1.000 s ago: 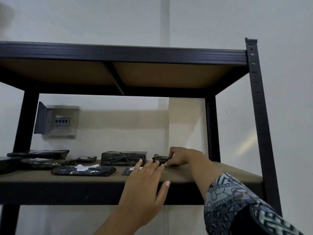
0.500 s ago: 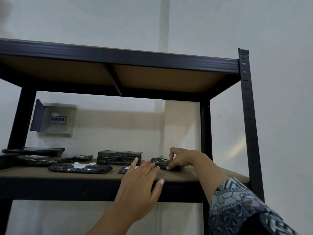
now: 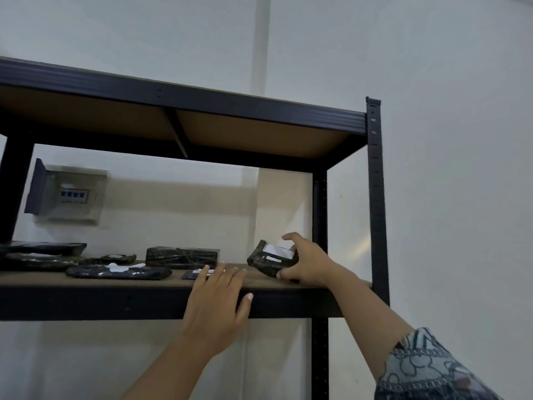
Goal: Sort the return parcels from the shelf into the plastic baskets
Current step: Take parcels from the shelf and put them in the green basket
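A black metal shelf [image 3: 86, 301] with wooden boards fills the head view. My right hand [image 3: 305, 262] grips a small black wrapped parcel [image 3: 268, 259] with a white label, tilted up on its edge near the shelf's right end. My left hand [image 3: 216, 301] rests with straight fingers on the shelf's front edge, fingertips beside a small flat black parcel [image 3: 191, 275]. Further left lie a black box-shaped parcel [image 3: 181, 256], a long flat parcel [image 3: 118, 272] with a white label, and several more dark parcels [image 3: 43, 252]. No baskets are in view.
The upper shelf board [image 3: 259, 134] hangs close above. A black upright post [image 3: 376, 197] stands at the right, another post [image 3: 319, 212] behind my right hand. A grey breaker box [image 3: 67, 196] is on the wall behind. White wall lies to the right.
My right hand has tipped the small parcel up from lying flat, so its white label now shows. The left hand stays on the shelf edge. The camera has drifted up and right.
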